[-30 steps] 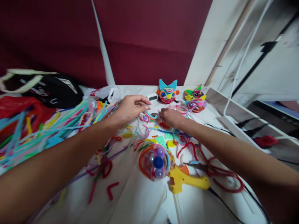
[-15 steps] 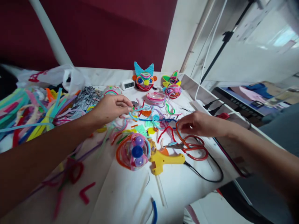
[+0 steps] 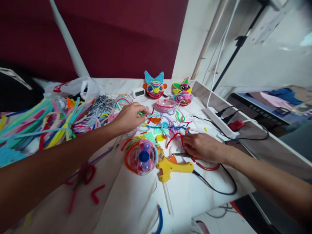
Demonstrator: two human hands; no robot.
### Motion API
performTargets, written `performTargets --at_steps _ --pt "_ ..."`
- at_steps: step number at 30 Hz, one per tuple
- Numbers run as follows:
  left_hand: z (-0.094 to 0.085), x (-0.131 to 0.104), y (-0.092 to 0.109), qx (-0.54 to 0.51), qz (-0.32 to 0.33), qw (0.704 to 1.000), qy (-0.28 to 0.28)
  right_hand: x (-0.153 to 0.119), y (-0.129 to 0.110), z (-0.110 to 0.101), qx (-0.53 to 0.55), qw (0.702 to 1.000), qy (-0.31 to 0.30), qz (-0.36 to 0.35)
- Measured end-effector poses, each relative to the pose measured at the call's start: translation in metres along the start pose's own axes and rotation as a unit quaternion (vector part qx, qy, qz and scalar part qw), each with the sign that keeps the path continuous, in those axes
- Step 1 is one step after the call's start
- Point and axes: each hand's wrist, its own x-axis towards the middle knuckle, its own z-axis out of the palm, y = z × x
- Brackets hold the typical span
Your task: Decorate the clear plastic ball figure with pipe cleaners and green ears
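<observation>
My left hand (image 3: pixel 131 117) is above the scattered pieces at the middle of the table, its fingertips pinched around a small green pipe-cleaner piece (image 3: pixel 140 114). On the right, my right hand (image 3: pixel 198 145) is lowered over the red-handled scissors (image 3: pixel 208 167), with its fingers curled and their tips hidden. The end of an orange pipe cleaner (image 3: pixel 187 130) shows just beyond those fingers. A bent red pipe cleaner (image 3: pixel 173 136) is beside them. Nearer to me sit a round pipe-cleaner mask (image 3: pixel 140 157) with a blue nose and a yellow glue gun (image 3: pixel 174 166).
Pipe-cleaner bundles (image 3: pixel 36 123) and a plastic bag (image 3: pixel 80 89) fill the left. A blue-eared mask (image 3: pixel 155 86), a small clock (image 3: pixel 138 93) and a green-eared mask (image 3: pixel 182 92) stand behind. A power strip (image 3: pixel 220 122) lies along the right edge; the glue gun's cord (image 3: pixel 219 192) curves below it.
My right hand has come down and nearer, now covering part of the scissors. My left hand has shifted slightly right, and the green piece shows more clearly at its fingers. The view has also shifted.
</observation>
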Motion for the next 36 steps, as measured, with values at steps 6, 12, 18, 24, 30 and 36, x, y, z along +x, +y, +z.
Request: performTargets --at_steps 6,12,18,24,30,36 --pt "-0.006 -0.013 0.047 -0.058 0.095 0.994 -0.014 -0.007 -0.008 -0.028 0.043 0.996 0.082 -0.003" --pt "-0.010 -0.026 0.087 -0.079 0.130 0.985 -0.075 -0.009 -0.030 -0.051 0.162 0.959 0.229 -0.044" --pt "-0.010 -0.032 0.093 0.057 0.185 0.981 -0.012 -0.006 -0.042 -0.054 0.168 0.939 0.294 -0.052" --pt "-0.011 -0.039 0.099 0.208 0.198 0.957 0.033 -0.002 -0.048 -0.050 0.011 0.943 0.328 -0.059" --pt "-0.016 -0.041 0.110 0.298 0.214 0.914 0.171 0.004 -0.063 -0.057 -0.028 0.913 0.407 -0.004" --pt "-0.022 -0.038 0.118 0.271 0.178 0.914 0.243 0.015 -0.077 -0.059 0.082 0.824 0.560 0.015"
